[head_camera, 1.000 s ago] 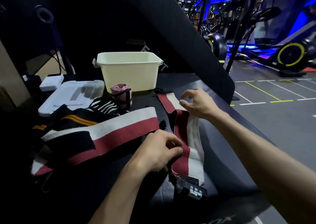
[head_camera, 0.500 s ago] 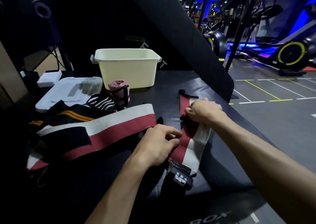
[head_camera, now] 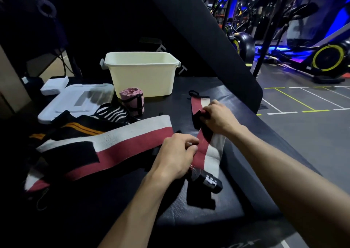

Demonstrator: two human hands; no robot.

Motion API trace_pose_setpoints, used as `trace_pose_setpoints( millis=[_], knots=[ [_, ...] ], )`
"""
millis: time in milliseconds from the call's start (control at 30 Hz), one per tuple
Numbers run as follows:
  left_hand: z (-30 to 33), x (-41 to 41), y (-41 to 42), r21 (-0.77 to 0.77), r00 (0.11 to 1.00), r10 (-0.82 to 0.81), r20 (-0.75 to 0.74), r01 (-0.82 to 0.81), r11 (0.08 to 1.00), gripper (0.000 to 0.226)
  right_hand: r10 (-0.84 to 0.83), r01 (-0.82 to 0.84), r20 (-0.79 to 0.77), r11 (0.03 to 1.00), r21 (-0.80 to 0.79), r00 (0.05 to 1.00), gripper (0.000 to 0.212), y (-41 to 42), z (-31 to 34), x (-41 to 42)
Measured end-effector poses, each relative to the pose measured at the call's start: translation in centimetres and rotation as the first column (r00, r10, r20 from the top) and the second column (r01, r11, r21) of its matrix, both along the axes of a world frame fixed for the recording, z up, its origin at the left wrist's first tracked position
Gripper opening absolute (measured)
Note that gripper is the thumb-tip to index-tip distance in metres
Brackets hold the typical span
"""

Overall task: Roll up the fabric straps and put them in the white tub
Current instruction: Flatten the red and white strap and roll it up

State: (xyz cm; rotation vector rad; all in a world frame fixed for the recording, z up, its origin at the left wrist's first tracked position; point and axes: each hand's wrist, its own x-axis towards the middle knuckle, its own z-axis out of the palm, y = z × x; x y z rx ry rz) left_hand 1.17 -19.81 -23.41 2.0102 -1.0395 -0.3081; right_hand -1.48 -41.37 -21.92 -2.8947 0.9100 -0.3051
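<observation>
A red-and-white fabric strap (head_camera: 212,153) lies lengthwise on the black padded surface, its black end nearest me. My right hand (head_camera: 219,118) grips its far part, where the fabric is folded over. My left hand (head_camera: 177,154) pinches the strap's red left edge near the middle. A second, longer red-white-black strap (head_camera: 121,143) stretches away to the left. A pink strap (head_camera: 132,101), rolled and bound with a black band, stands upright in front of the white tub (head_camera: 142,73). The tub's inside is hidden from here.
A pile of black, orange-striped and black-and-white striped straps (head_camera: 85,123) lies at left. Behind it rest a white lid (head_camera: 75,102) and a small white box (head_camera: 55,84). A tall black pad (head_camera: 208,35) rises behind the tub. Gym machines stand at right.
My right hand has pulled back from the strap's far end toward me, folding the far part over. The left hand has kept its pinch on the red edge.
</observation>
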Motion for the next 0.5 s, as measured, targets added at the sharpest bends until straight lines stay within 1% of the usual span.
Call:
trace_pose_setpoints(
  millis=[67, 100, 133, 167, 233, 300, 367, 400, 433, 500],
  knots=[
    [0.2, -0.2, -0.1, 0.008, 1.0, 0.019, 0.014, -0.019, 1.0, 0.024, -0.004, 0.004, -0.162, 1.0, 0.001, 0.987, 0.058, -0.2, -0.1, 0.3],
    [0.2, -0.3, -0.1, 0.021, 1.0, 0.015, 0.024, -0.016, 1.0, 0.023, -0.023, 0.024, -0.183, 1.0, 0.001, 0.983, 0.069, -0.2, 0.0, 0.5],
    [0.2, -0.4, 0.0, 0.04, 0.999, 0.006, 0.033, -0.007, 0.999, 0.023, -0.048, 0.046, -0.156, 0.999, -0.015, 0.987, 0.074, 0.0, 0.2, 0.4],
    [0.3, -0.5, 0.1, 0.06, 0.999, -0.007, 0.033, 0.005, 0.998, 0.023, -0.054, 0.049, -0.091, 0.997, -0.052, 0.994, 0.074, 0.4, 0.5, 0.2],
    [0.4, -0.9, 0.4, 0.094, 0.999, -0.038, 0.014, 0.036, 0.995, 0.022, -0.026, 0.03, 0.026, 0.987, -0.157, 0.999, 0.063, 1.4, 1.6, -0.6],
    [0.6, -1.4, 0.8, 0.114, 0.997, -0.074, -0.008, 0.074, 0.991, 0.022, -0.012, 0.017, 0.029, 0.98, -0.201, 1.0, 0.046, 2.4, 2.3, -1.5],
    [0.9, -2.1, 1.1, 0.118, 0.992, -0.119, -0.03, 0.122, 0.986, 0.023, -0.007, 0.004, -0.011, 0.975, -0.222, 1.0, 0.029, 3.0, 2.2, -2.3],
    [1.0, -2.5, 1.3, 0.119, 0.989, -0.148, -0.028, 0.15, 0.981, 0.024, -0.004, -0.004, -0.04, 0.978, -0.208, 0.999, 0.023, 3.2, 2.2, -2.8],
    [1.1, -2.9, 1.5, 0.122, 0.984, -0.177, -0.014, 0.177, 0.977, 0.025, 0.009, -0.024, -0.093, 0.986, -0.163, 0.996, 0.022, 3.6, 2.1, -3.2],
    [1.4, -3.6, 2.0, 0.12, 0.975, -0.221, 0.025, 0.216, 0.969, 0.025, 0.106, -0.126, -0.268, 0.99, -0.058, 0.958, 0.029, 3.8, 2.1, -3.9]
  ],
)
